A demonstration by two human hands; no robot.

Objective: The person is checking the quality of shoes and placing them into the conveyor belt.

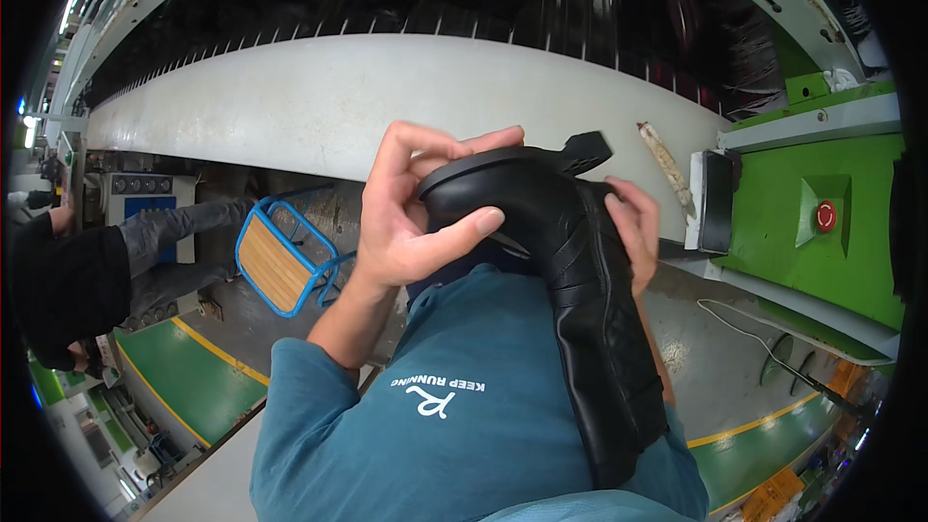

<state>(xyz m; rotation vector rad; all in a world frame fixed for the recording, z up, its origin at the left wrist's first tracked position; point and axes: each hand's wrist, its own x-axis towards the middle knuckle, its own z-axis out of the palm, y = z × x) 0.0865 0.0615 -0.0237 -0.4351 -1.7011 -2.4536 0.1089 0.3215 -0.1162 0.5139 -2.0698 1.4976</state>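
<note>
A tall black boot (pixel 594 329) is held in front of my chest, its sole turned up and away from me and its shaft slanting down to the lower right. Around the toe end my left hand (pixel 406 203) is closed, with the thumb on the upper and the fingers at the sole's edge. My right hand (pixel 636 227) grips the boot near the heel and ankle, its palm partly hidden behind the shaft. The block heel (pixel 587 152) sticks up at the top right of the boot.
Beyond the boot runs a long white ledge (pixel 319 87) below dark machinery. A worn, taped stick (pixel 667 166) lies on it. To the right stands a green machine panel (pixel 802 232) with a red button (pixel 826 217). At left are a blue-framed stool (pixel 280 266) and another person (pixel 72 271).
</note>
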